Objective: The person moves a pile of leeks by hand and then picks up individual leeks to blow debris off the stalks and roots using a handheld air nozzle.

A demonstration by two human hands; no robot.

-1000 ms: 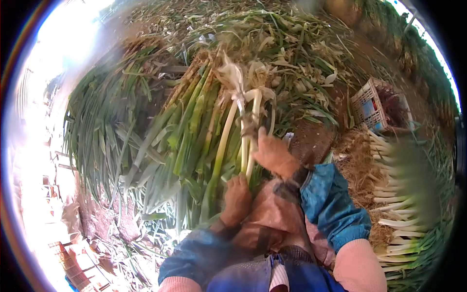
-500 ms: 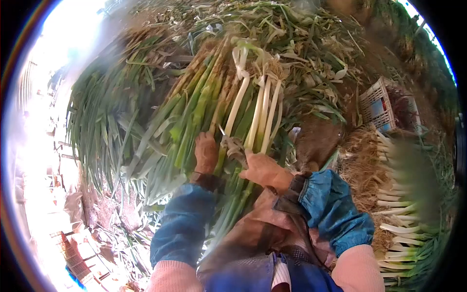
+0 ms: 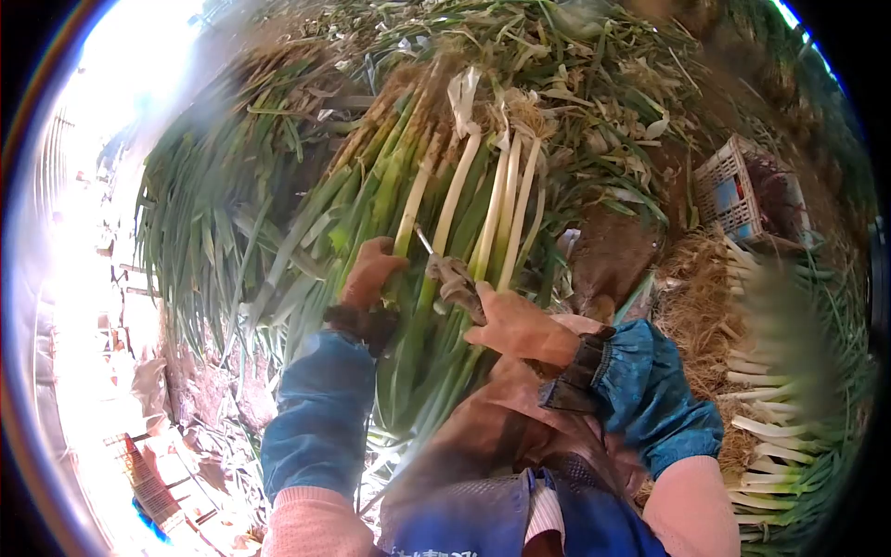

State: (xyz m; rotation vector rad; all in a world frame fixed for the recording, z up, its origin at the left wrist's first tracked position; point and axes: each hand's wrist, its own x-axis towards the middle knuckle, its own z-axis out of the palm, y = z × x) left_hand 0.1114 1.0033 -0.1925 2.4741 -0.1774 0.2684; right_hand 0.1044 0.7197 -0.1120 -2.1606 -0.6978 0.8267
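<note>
Long leeks lie across my lap and the heap in front of me, roots away from me. My left hand has its fingers curled closed at a pale leek, right where the white stem turns green. A grey-brown air gun with a thin metal nozzle is gripped in my right hand, its tip pointing up and left towards that leek. Just right of the nozzle lie several bare white leeks, with loosened skins bunched at their root ends. Unpeeled brownish leeks rest to the left.
A heap of stripped leaves spreads behind the leeks. On the left hangs a thick bundle of green leek tops. A pale plastic crate stands at the right, and a row of white-stemmed leeks with their roots lies below it.
My left hand has shifted slightly up and left, its fingers now more curled. The leek beside it shows more white stem than before. My right hand and the air gun have barely moved.
</note>
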